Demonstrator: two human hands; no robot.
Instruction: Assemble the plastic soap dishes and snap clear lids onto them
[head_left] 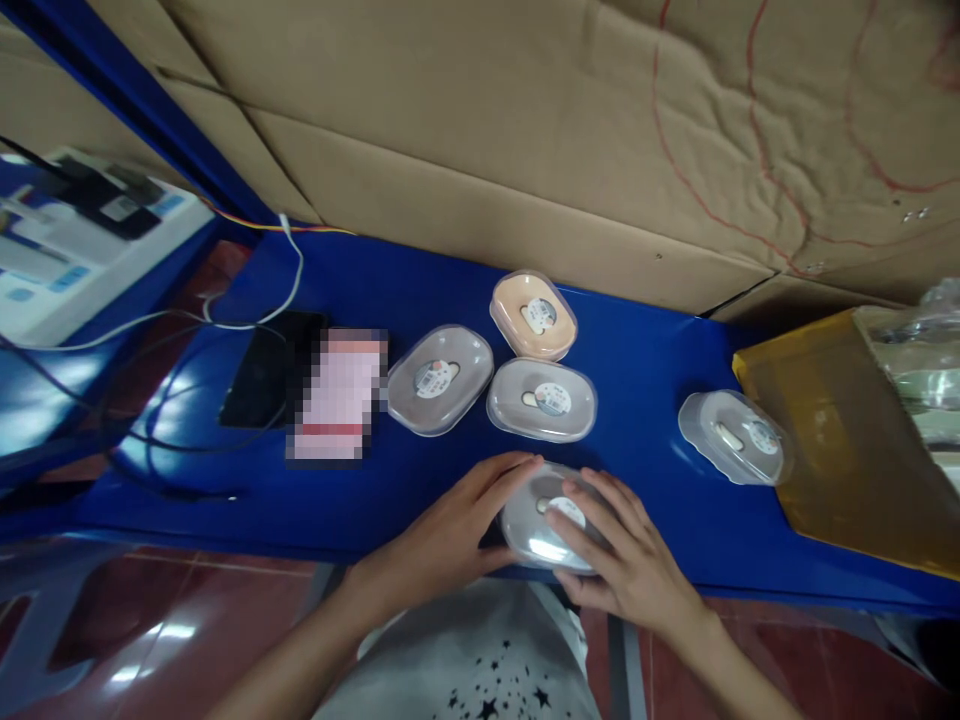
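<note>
Between my two hands, at the front edge of the blue table (360, 515), is a grey oval soap box (534, 535) with a clear lid and a round label. My left hand (469, 520) grips its left side, thumb and fingers around the rim. Across the top and right side lie the fingers of my right hand (619, 545), partly covering the label. Just beyond it sit two more grey soap boxes, one straight ahead (506, 400) and one to the left (420, 410). A peach soap box (510, 305) touches the back of the nearer one.
On the right, a grey soap box (709, 425) leans by a yellow-taped carton (825, 440) holding clear-wrapped items. A phone with a blurred screen (337, 395), a black device (259, 375) and loose cables lie left. A power strip (97, 265) stands far left; cardboard (450, 120) walls the back.
</note>
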